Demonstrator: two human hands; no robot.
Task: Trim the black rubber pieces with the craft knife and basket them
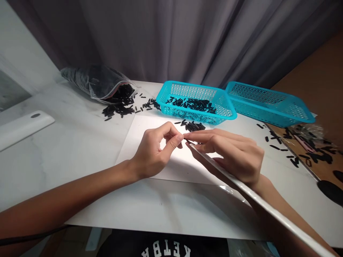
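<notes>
Over a white sheet (142,142), my left hand (158,150) is closed, thumb and index finger pinched together at a small dark piece (187,140). My right hand (230,150) reaches in from the right with its fingertips pressed together at the same piece. The two hands' fingertips meet there, and they hide most of the piece. A long thin white strip (257,200) runs diagonally along my right hand and forearm; I cannot tell what it is. Just beyond the fingertips lies a small pile of black stick-like pieces (195,126).
A blue perforated basket (198,117) holds many black pieces. Behind it to the right stands another blue basket (270,112). An open zip bag (93,84) spills black pieces at the left. A white object (26,126) lies far left. Loose pieces (276,137) are scattered right.
</notes>
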